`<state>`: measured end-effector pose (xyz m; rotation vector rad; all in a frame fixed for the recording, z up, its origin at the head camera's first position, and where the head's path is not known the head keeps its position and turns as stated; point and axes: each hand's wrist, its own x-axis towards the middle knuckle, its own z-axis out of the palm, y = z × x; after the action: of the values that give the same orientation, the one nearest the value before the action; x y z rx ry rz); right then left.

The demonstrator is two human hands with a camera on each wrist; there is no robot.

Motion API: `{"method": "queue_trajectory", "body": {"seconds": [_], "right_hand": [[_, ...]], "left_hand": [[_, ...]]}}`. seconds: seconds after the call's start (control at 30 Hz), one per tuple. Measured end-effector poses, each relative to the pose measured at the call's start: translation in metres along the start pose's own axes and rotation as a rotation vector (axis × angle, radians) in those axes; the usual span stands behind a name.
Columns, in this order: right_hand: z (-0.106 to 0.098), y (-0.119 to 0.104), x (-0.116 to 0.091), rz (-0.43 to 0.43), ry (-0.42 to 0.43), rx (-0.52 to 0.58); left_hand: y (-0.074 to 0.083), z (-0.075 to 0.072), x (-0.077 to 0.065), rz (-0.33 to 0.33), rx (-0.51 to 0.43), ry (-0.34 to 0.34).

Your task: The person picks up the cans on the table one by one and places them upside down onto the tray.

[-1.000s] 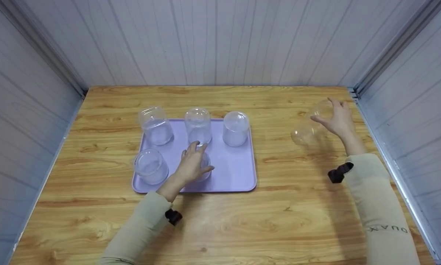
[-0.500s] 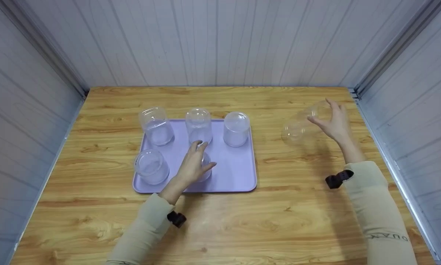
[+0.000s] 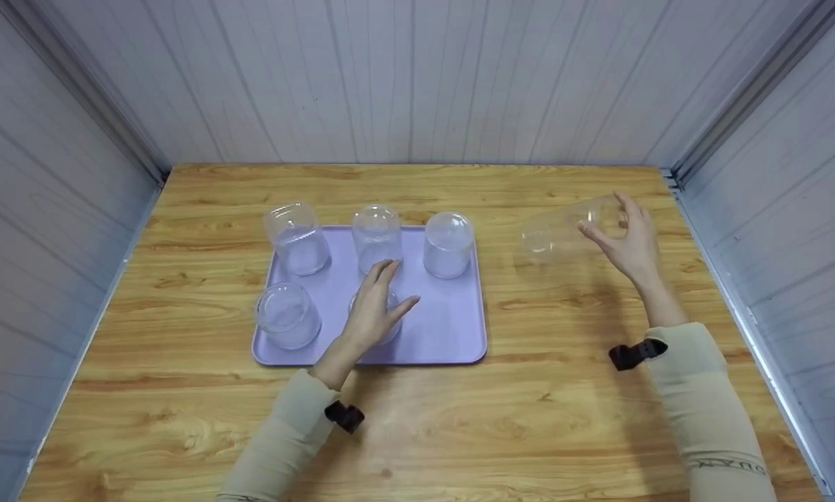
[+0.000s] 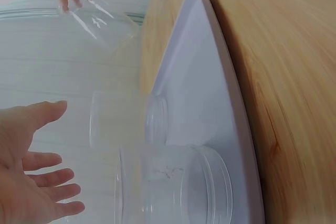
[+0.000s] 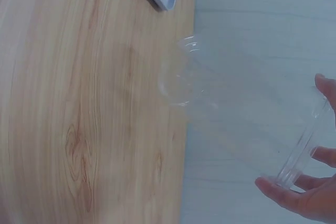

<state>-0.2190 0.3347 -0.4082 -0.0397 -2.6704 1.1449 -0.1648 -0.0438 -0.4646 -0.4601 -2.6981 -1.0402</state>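
Observation:
My right hand grips a clear plastic jar by its end, thumb and fingers spread around the rim. This jar is tilted in the air to the right of the lilac tray, its other end pointing left. My left hand is over the tray's front middle with fingers extended. Beneath it is another clear jar, partly hidden by the hand. In the left wrist view, the left hand is apart from the near jar, holding nothing.
More clear jars stand on the tray: a front-left jar, a back-left jar, a back-middle jar and a back-right jar. Panelled walls enclose the wooden table at the back and both sides.
My right hand has swung the held jar leftward towards the tray and drawn slightly nearer. My left hand has shifted a little to the right, its fingers straightening over the front-middle jar.

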Motion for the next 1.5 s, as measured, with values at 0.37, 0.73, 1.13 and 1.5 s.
{"method": "queue_trajectory", "body": {"seconds": [0.37, 0.73, 1.13, 1.5], "right_hand": [[0.006, -0.008, -0.013, -0.035, 0.056, 0.083], [0.014, -0.012, -0.029, -0.073, 0.102, 0.158], [0.025, -0.023, -0.047, -0.084, 0.076, 0.228], [0.028, -0.054, -0.072, -0.096, -0.002, 0.391]], "left_hand": [[0.005, 0.003, 0.004, -0.020, -0.120, 0.043], [0.011, 0.008, 0.006, -0.023, -0.225, 0.077], [0.017, 0.012, 0.008, 0.009, -0.273, 0.121], [0.020, 0.014, 0.008, 0.030, -0.307, 0.111]]}}
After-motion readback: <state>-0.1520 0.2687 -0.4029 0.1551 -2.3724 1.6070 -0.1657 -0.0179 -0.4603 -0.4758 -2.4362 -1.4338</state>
